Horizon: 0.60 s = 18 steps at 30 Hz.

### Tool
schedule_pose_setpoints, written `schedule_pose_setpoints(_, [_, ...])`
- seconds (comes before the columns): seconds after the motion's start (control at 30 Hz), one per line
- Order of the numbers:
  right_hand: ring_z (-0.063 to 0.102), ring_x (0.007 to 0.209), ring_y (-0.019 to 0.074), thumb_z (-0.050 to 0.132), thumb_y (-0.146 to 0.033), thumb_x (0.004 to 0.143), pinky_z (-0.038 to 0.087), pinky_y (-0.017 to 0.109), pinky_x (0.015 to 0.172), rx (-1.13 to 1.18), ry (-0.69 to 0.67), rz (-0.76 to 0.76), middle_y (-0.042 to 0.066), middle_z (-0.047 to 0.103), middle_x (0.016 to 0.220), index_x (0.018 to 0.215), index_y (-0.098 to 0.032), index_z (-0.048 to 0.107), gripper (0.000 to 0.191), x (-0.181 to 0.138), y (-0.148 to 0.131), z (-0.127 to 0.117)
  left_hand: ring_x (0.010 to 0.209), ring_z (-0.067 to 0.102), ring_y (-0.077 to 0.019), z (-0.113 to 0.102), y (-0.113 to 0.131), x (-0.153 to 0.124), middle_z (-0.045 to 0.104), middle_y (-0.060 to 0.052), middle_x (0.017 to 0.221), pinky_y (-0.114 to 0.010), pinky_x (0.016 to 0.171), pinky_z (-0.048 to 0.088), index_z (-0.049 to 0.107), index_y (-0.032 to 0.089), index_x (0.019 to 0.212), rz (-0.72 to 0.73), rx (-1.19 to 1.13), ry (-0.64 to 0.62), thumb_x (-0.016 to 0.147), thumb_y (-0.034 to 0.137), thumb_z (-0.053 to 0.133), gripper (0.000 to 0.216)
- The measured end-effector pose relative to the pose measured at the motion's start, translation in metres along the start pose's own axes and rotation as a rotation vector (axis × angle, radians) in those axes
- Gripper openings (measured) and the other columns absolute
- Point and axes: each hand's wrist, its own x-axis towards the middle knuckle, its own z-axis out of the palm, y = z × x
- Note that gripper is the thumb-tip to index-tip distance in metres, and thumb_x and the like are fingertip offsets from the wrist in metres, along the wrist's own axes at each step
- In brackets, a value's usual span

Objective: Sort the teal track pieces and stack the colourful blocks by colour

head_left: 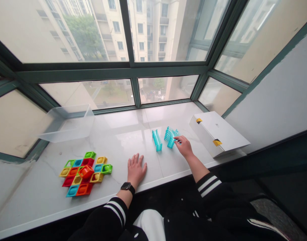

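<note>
My left hand (136,169) lies flat on the white marble sill (118,140), fingers stretched out, holding nothing. My right hand (184,145) reaches to the right group of turquoise curved track pieces (170,136), its fingertips pinched on one of them. A second stack of turquoise track pieces (157,140) stands just left of it, untouched. Further left lies a cluster of colourful hollow square blocks (85,172), red, orange, yellow, green and blue, joined flat with one orange block tilted on top.
An empty clear plastic tub (68,123) sits at the back left of the sill. A white cardboard box (217,133) with yellow tape lies at the right end. Window panes and dark green frames rise behind; a grey wall is at right.
</note>
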Motion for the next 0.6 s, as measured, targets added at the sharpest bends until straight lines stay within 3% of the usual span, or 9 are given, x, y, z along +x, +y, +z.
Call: schedule_pose_setpoints(0.6, [0.069,0.084,0.0224,0.06,-0.029,0.092,0.059,0.039,0.083,-0.015,-0.002,-0.034,0.008,0.074,0.101,0.102,-0.023,0.076,0.02,-0.0022,-0.002,-0.0017,0.155,0.037,-0.0343,-0.0018,0.0011,-0.0009,0.045,-0.014,0.167,-0.057,0.13,0.021,0.058,0.022,0.151,-0.005,-0.011,-0.012,0.103,0.043,0.047,0.054])
